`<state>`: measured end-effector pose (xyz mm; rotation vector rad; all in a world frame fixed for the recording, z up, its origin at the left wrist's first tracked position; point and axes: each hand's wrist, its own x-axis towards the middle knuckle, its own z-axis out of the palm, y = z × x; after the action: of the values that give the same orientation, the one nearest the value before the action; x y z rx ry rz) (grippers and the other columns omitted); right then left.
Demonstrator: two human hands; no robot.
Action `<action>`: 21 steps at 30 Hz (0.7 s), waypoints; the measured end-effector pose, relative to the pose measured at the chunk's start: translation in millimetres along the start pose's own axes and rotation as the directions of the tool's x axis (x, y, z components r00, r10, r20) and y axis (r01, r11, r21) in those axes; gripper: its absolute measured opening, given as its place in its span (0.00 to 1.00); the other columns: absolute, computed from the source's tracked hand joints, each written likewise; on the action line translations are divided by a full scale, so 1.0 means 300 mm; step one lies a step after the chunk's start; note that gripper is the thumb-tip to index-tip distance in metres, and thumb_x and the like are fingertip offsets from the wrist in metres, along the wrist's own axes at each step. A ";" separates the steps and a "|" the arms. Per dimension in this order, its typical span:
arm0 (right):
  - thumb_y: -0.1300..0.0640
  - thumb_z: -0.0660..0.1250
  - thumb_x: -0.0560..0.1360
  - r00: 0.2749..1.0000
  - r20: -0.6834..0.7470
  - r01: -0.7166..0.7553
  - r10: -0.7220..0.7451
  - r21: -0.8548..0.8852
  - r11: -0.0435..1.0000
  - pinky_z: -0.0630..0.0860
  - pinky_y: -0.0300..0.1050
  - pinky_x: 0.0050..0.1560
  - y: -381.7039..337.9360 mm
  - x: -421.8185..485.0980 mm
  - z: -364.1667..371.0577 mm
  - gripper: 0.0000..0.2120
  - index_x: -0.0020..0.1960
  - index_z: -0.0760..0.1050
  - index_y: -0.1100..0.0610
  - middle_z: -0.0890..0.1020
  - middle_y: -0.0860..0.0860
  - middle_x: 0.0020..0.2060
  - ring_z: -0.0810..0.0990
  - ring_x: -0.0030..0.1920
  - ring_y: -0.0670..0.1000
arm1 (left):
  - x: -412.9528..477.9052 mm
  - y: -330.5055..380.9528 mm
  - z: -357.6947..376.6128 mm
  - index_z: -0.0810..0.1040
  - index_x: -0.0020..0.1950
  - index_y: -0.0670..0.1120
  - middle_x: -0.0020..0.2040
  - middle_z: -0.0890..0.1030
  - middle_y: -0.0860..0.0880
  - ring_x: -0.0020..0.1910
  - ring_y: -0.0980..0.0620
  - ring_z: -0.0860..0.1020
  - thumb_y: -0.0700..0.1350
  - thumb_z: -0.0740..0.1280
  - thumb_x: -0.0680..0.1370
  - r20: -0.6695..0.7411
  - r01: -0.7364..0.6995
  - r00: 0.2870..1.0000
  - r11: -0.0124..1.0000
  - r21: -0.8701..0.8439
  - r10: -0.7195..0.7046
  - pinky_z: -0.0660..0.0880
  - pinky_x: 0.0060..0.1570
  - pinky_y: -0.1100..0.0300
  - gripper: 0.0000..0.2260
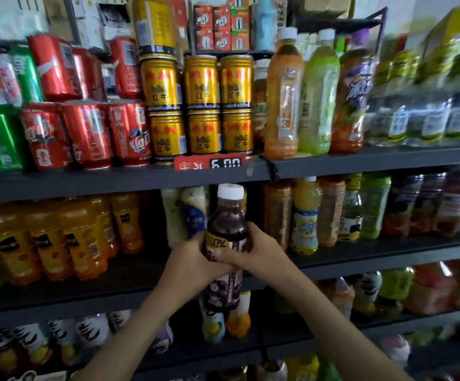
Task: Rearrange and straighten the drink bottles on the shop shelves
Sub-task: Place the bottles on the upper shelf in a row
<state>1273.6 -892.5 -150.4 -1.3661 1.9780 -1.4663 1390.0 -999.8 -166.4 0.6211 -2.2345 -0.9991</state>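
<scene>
1 dark grape juice bottle [227, 224] w/ a white cap, upright, held by both hands in front of the middle shelf [388, 257]. It's not standing on it: the base hangs past the shelf's front edge, right at the gap btwn the orange drink bottles [83, 237] on the left and the brownish bottles [277, 213] on the right. Left hand [193, 259] wraps the label from the left, right hand [253, 251] from the right w/ the thumb across the front. So the fingers [198, 237] of both are clamped on the bottle, none spread.

Counts, as far as the blur lets me:
- gold cans [202, 105]: 6, stacked 2 rows of 3 on the upper shelf [113, 180], directly above the bottle
- 1 red price tag [211, 162] reading 6.00, clipped to that shelf's edge under the gold cans
- red cans [88, 133]: 3 upright in the lower row, more leaning on top, too smeared to count
- tall bottles right of the gold cans: 3 in front (1 orange [283, 105], 1 green [318, 105], 1 w/ purple label [354, 105])
- orange drink bottles: at least 4, prob more behind

Far right side is all motion blur, can't count anything there.
</scene>
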 end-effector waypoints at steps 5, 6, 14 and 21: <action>0.45 0.78 0.63 0.993 -0.116 0.001 0.001 0.022 1.000 0.76 0.31 0.45 0.050 -0.132 -0.258 0.25 0.56 0.73 0.46 0.81 0.39 0.47 0.79 0.48 0.38 | -0.027 0.213 0.204 0.75 0.48 0.62 0.40 0.82 0.62 0.43 0.67 0.79 0.56 0.78 0.59 -0.004 -0.072 0.997 0.997 -0.023 0.071 0.73 0.38 0.72 0.21; 0.46 0.78 0.63 0.989 -0.145 0.013 -0.009 0.031 0.999 0.76 0.31 0.44 0.051 -0.160 -0.326 0.23 0.54 0.74 0.45 0.82 0.39 0.46 0.80 0.47 0.37 | -0.027 0.266 0.250 0.75 0.48 0.62 0.40 0.82 0.64 0.43 0.69 0.78 0.52 0.79 0.61 0.000 -0.086 0.996 0.995 -0.055 0.087 0.71 0.37 0.75 0.20; 0.47 0.76 0.63 0.954 -0.295 0.111 -0.050 0.194 0.975 0.80 0.53 0.49 0.080 -0.322 -0.847 0.16 0.49 0.80 0.52 0.86 0.48 0.42 0.84 0.45 0.49 | 0.038 0.633 0.580 0.72 0.62 0.60 0.53 0.81 0.62 0.51 0.67 0.78 0.50 0.76 0.68 0.202 -0.138 0.961 0.960 -0.245 0.190 0.74 0.48 0.70 0.25; 0.48 0.74 0.59 0.899 -0.438 0.203 -0.014 0.389 0.898 0.80 0.49 0.45 0.150 -0.328 -1.003 0.30 0.58 0.73 0.53 0.84 0.52 0.47 0.83 0.49 0.52 | 0.102 0.797 0.729 0.75 0.54 0.64 0.49 0.82 0.63 0.49 0.67 0.79 0.50 0.77 0.67 0.068 -0.275 0.955 0.946 -0.170 0.290 0.75 0.49 0.69 0.20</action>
<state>1083.6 -642.5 -89.7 -1.0389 1.6595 -2.2536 1178.0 -766.3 -86.4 0.1790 -2.2162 -1.0606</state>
